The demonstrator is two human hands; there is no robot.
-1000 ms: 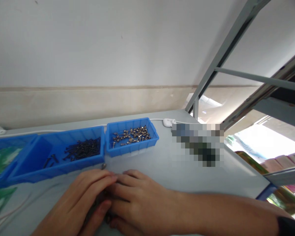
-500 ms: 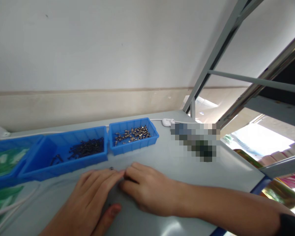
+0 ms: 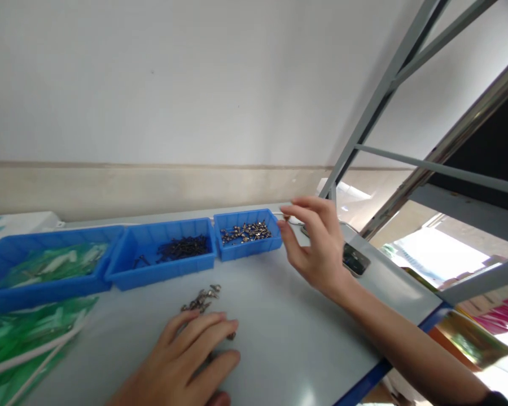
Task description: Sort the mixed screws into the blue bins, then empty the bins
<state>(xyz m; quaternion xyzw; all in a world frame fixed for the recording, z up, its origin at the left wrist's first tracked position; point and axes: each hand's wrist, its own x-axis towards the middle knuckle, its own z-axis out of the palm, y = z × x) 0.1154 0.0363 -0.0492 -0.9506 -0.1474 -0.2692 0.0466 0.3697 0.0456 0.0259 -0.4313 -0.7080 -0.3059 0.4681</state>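
Apart now, our hands no longer meet over the table as they did half a second ago: our right hand (image 3: 317,248) has swung up and away, and a pile (image 3: 200,301) of small metal screws shows beyond the fingertips of our left hand (image 3: 186,361). Our right thumb and fingers pinch one small piece (image 3: 287,217), apparently a screw, just right of the small bin (image 3: 252,248). Our left fingers are slightly spread and bent, low over the table; whether they hold anything beneath, we cannot tell. One more screw (image 3: 231,336) lies at their right edge. As for progress, the small bin, left of our pinch, already holds many similar shiny screws, and the dark screws (image 3: 184,248) sit in the middle bin (image 3: 165,272), farther left. What is left, as we judge it, is the piece in our pinch and the loose screws by our left hand, all outside the bins; any under the palm stay hidden.
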